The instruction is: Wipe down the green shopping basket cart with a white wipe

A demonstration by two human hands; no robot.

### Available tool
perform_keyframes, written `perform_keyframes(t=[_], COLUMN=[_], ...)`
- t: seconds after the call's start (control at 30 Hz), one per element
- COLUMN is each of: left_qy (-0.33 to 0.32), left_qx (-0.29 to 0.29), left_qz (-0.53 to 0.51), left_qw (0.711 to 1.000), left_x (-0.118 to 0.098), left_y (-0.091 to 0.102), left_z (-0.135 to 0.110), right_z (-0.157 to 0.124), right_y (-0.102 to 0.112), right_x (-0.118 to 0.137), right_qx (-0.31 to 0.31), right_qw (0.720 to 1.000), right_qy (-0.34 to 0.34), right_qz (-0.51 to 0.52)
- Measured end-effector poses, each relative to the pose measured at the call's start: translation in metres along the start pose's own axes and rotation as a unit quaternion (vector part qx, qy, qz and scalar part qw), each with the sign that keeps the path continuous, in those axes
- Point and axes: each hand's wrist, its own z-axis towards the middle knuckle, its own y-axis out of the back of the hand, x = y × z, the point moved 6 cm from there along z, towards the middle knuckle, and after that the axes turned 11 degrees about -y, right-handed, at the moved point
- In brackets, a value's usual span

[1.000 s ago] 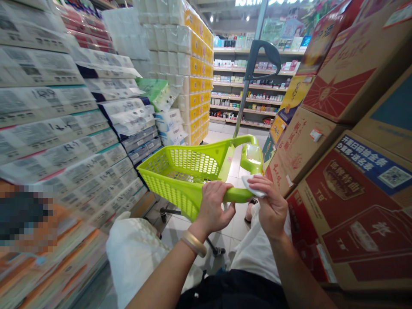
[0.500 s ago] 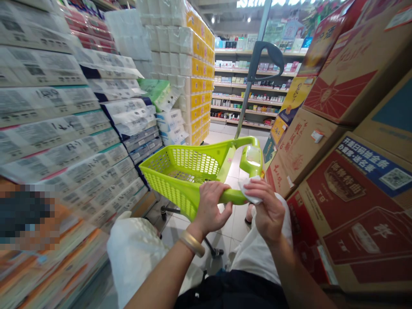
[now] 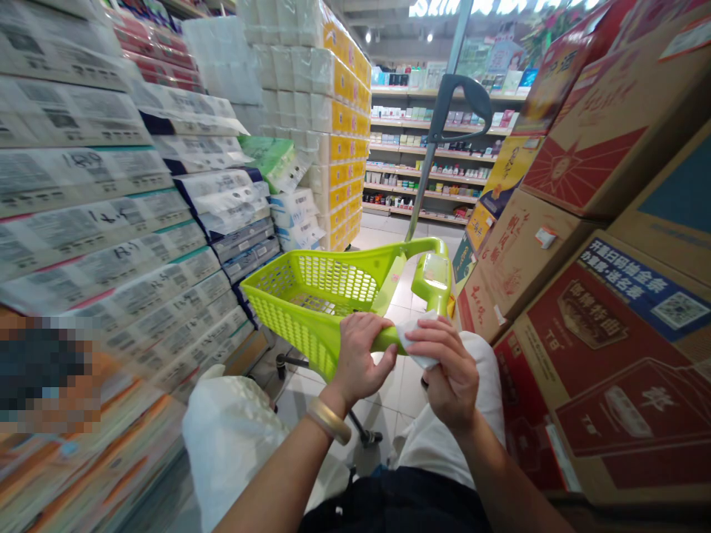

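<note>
A lime-green shopping cart [image 3: 311, 333] with a perforated basket stands between my knees. My left hand [image 3: 362, 355], with a gold bangle at its wrist, is closed round the left part of the cart's handle [image 3: 385, 339]. Farther right, my right hand [image 3: 451, 370] presses a white wipe [image 3: 418, 339] against the same handle, its fingers wrapped over the cloth. The wipe hides the stretch of handle beneath it. Beyond it the handle curves up to a green block with a clear panel [image 3: 435, 268].
Wrapped tissue packs [image 3: 83, 178] are piled high on the left, and yellow-and-white packs [image 3: 338, 126] behind. Cardboard cartons [image 3: 605, 355] rise close on the right. A metal pole with a grey handle [image 3: 436, 111] stands behind the cart. Stocked shelves [image 3: 422, 148] line the back.
My right hand has slid the white wipe leftward along the handle, closer to my left hand. My left hand keeps its grip, and the cart has barely moved.
</note>
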Motion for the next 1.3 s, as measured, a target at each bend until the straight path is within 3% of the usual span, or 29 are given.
perform_keyframes(t=[0.13, 0.3, 0.5, 0.73, 0.93, 1.13, 1.3], left_qy=[0.000, 0.006, 0.011, 0.034, 0.057, 0.072, 0.081], left_qx=[-0.001, -0.004, -0.013, -0.023, -0.024, -0.026, -0.039], left_qz=[-0.002, 0.000, -0.009, -0.018, -0.006, -0.012, -0.013], left_qw=[1.000, 1.000, 1.000, 0.999, 0.998, 0.997, 0.996], left_x=[0.000, 0.001, 0.002, 0.007, 0.016, 0.023, 0.030], left_y=[0.004, 0.007, 0.011, 0.015, 0.026, 0.035, 0.046], left_z=[-0.001, -0.002, -0.004, -0.005, -0.006, -0.008, -0.010], right_z=[0.006, 0.014, 0.003, 0.013, 0.008, 0.019, 0.022], right_y=[0.001, 0.015, 0.003, 0.008, -0.003, -0.003, -0.018], right_x=[-0.004, -0.024, -0.005, -0.024, -0.010, -0.015, -0.003], right_qx=[0.029, -0.066, 0.027, -0.055, 0.038, 0.004, 0.109], right_qw=[0.999, 0.991, 0.999, 0.997, 0.999, 1.000, 0.992], right_qy=[-0.001, -0.090, 0.000, -0.045, 0.010, -0.003, 0.046], right_qz=[0.027, 0.079, 0.024, 0.040, 0.001, -0.031, -0.050])
